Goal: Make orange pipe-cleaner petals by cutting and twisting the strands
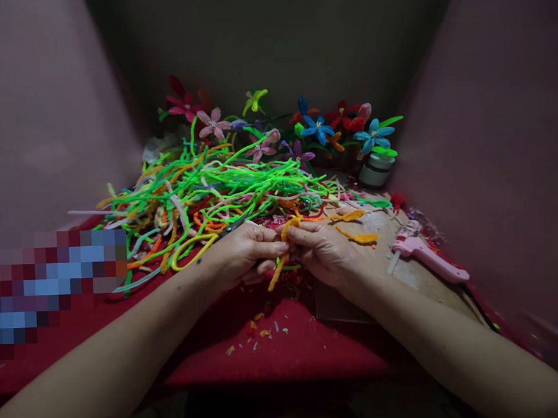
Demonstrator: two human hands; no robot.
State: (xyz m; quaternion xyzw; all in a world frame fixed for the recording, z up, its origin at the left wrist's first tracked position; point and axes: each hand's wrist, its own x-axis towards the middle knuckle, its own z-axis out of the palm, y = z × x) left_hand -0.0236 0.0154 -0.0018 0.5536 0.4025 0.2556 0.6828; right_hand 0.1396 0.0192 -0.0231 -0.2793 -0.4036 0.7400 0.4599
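Note:
Between my two hands is an orange pipe cleaner (277,273), bent into a loop at the top with a tail hanging down. My left hand (253,251) pinches it from the left, thumb against fingers. From the other side my right hand (317,249) grips the loop between thumb and fingertips. A bit of green shows below the fingers, partly hidden. Two orange petal-shaped pieces (359,236) lie just beyond my right hand on the cardboard (341,304). Dark-bladed scissors with yellow handles (191,241) rest beside my left wrist.
A large tangled heap of coloured pipe cleaners (241,180) spreads behind my hands. Finished pipe-cleaner flowers (319,129) stand at the back near a white jar (376,170). At right lies a pink glue gun (429,257). Small scraps (264,333) dot the red cloth (284,364).

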